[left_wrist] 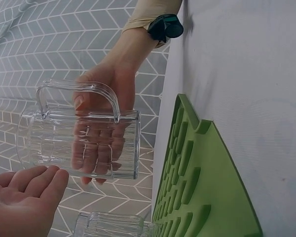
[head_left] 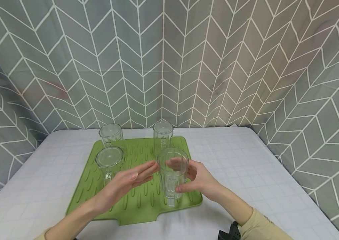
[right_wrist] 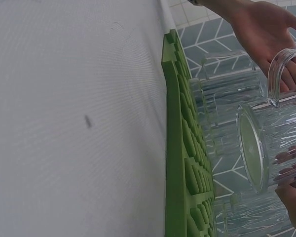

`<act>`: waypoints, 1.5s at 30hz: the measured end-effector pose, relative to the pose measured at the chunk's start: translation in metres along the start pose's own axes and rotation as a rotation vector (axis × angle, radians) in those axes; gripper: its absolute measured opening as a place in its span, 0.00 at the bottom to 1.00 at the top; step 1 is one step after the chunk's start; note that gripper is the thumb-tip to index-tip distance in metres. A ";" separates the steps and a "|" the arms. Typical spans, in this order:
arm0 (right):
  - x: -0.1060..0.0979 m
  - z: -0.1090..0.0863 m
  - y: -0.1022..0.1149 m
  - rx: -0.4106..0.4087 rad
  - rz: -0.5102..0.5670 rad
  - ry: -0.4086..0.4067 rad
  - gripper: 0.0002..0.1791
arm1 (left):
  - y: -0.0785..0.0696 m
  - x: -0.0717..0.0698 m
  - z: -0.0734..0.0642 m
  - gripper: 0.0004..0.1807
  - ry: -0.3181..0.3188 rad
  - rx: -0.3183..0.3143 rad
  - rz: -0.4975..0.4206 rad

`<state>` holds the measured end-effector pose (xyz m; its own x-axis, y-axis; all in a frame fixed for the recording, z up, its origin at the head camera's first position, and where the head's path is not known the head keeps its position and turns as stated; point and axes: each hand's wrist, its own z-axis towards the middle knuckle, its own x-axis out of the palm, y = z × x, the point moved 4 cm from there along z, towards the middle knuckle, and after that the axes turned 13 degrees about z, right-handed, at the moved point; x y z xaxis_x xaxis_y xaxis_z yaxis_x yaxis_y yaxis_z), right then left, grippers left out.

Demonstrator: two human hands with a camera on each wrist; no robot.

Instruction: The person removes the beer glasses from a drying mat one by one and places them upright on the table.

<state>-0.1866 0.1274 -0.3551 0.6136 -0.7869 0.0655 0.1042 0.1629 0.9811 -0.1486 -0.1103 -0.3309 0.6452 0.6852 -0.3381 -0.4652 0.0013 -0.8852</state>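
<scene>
A clear glass mug (head_left: 169, 183) is held above the near right part of the green mat (head_left: 137, 213), with a gap left between its lower end and the mat's ridges. Its body is colourless and see-through, tall and straight, shaped with long upright facets; the end turned to the mat is round and thick-edged, and green is seen through it. A looped glass handle (left_wrist: 79, 86) is joined to its side and pointed toward the mat's near edge. The mug is kept roughly vertical; which end is the mouth cannot be told for certain. It is gripped by the right hand (head_left: 200, 178), thumb on the near side and fingers wrapped round the far side. The left hand (head_left: 130, 178) is opened flat over the mat, fingers straight and together, nothing grasped; whether the glass is touched by its fingertips cannot be told. Three similar mugs are stood on the mat: a near left mug (head_left: 109, 157), a far left mug (head_left: 111, 131) and a far right mug (head_left: 163, 133). Around the mat, the worktop (head_left: 232, 150) is covered in white, and beyond it a grey chevron-patterned curtain (head_left: 187, 66) is hung.
</scene>
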 end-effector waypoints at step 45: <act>-0.003 0.002 -0.002 -0.036 0.012 -0.011 0.44 | -0.010 -0.157 -0.072 0.20 -0.928 -0.228 0.515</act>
<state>-0.1901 0.1287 -0.3566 0.6067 -0.7909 0.0795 0.1248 0.1936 0.9731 -0.2021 -0.2703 -0.2915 -0.3500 0.8483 -0.3974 -0.3638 -0.5140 -0.7768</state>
